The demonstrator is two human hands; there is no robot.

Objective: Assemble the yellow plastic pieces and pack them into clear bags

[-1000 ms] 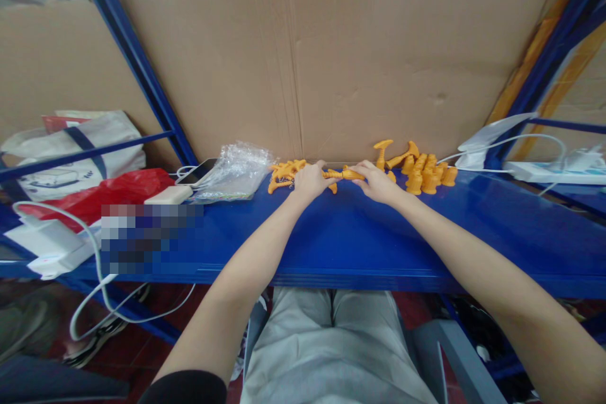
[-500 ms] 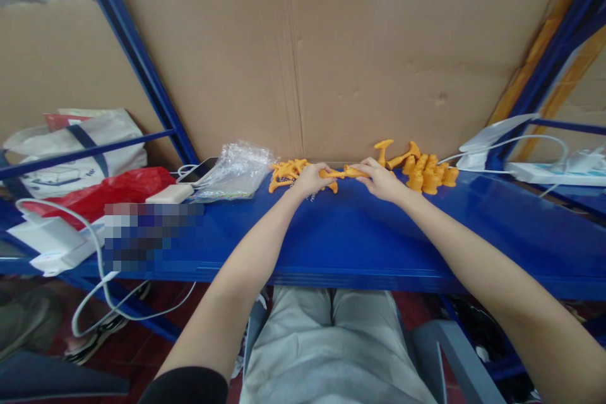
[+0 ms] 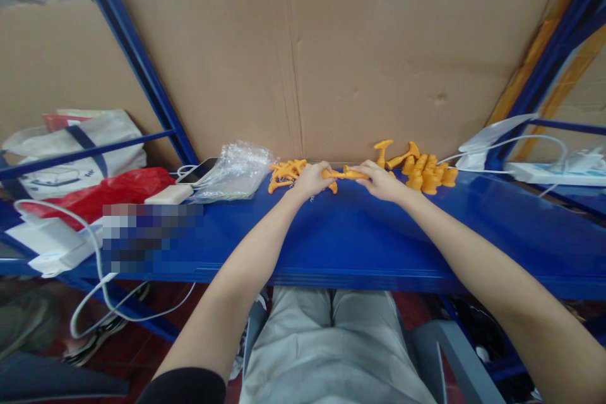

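In the head view, the bare left hand [image 3: 310,180] pinches a slim orange plastic-looking piece [image 3: 333,174] between its fingers, and the bare right hand [image 3: 381,182] pinches a tapered orange piece [image 3: 356,173]. Both pieces lie in line between the hands, above the far part of a blue metal shelf [image 3: 360,233]; their ends meet, though whether they are joined is too small to tell. Just left of the left hand is a pile of orange branching pieces [image 3: 288,169] with small metallic chains. Right of the right hand, near a brown cardboard panel [image 3: 379,63], stand short, stubby orange pieces [image 3: 428,173], with T-topped orange pieces [image 3: 382,148] beside them. A clear crinkled plastic bag [image 3: 231,178] lies left of the pile.
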